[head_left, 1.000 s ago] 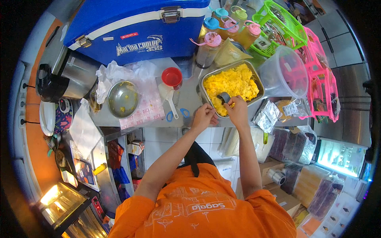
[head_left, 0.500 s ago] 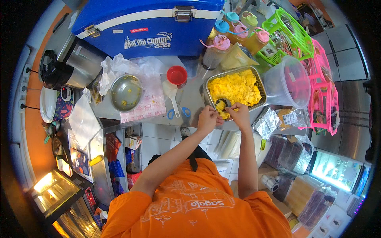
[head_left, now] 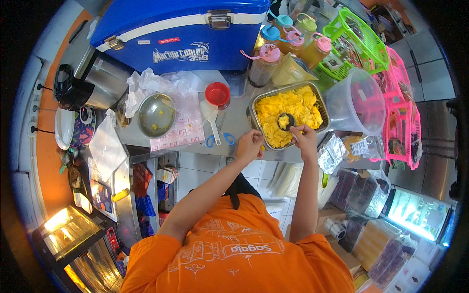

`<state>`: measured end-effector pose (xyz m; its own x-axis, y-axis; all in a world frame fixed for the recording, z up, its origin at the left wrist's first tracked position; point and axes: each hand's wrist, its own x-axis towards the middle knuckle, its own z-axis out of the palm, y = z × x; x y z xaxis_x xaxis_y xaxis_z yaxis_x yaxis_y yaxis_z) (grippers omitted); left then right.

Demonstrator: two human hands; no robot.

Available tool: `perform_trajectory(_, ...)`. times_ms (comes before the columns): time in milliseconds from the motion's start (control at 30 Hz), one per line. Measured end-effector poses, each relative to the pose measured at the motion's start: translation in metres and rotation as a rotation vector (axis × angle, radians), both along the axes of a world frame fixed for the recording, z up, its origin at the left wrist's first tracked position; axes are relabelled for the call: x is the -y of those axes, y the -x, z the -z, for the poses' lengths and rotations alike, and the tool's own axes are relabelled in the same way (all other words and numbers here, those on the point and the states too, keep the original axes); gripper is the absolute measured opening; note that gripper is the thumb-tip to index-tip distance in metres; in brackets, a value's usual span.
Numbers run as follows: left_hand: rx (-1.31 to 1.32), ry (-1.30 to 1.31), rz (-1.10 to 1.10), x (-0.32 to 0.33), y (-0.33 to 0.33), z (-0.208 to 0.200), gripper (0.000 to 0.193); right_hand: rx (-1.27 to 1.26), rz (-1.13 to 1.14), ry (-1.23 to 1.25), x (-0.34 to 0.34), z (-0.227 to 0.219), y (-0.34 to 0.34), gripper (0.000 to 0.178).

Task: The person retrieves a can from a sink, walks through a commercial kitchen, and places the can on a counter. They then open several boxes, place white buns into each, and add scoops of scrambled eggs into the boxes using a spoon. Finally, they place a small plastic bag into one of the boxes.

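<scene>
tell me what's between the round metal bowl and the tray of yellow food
In the head view, rightward from the bowl: pink-printed sheet, red cup, white utensil and blue scissor handles, then a strip of grey counter before the tray.

Counter (head_left: 238,121) lies open left of the tray (head_left: 322,108); a clear tub (head_left: 351,105) blocks its right.

Orange tee (head_left: 210,273), short slvs (head_left: 159,256), wht line-art print (head_left: 254,249), dk trousers (head_left: 246,188).

White lettering (head_left: 180,54) on blue cooler (head_left: 229,51) and orange shirt (head_left: 239,266); red on paper (head_left: 188,118).
</scene>
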<state>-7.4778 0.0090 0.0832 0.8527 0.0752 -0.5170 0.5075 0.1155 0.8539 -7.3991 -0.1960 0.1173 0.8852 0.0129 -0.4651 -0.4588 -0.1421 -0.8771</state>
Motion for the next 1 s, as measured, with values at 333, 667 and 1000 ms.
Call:
perform_trajectory(333, 0.059, 0.046, -0.065, 0.002, -0.015, 0.021, 0.008, 0.554, -0.328, 0.623, -0.074, -0.007, 0.042, 0.017)
perform_trajectory(667, 0.040, 0.093, -0.108, 0.004, -0.017, 0.015, 0.011, 0.332, -0.232, 0.366, -0.043, 0.013, 0.020, 0.025)
perform_trajectory(1000, 0.026, -0.302, 0.128, -0.012, -0.034, -0.003, 0.050, -0.169, -0.092, -0.071, -0.017, 0.002, -0.001, 0.022)
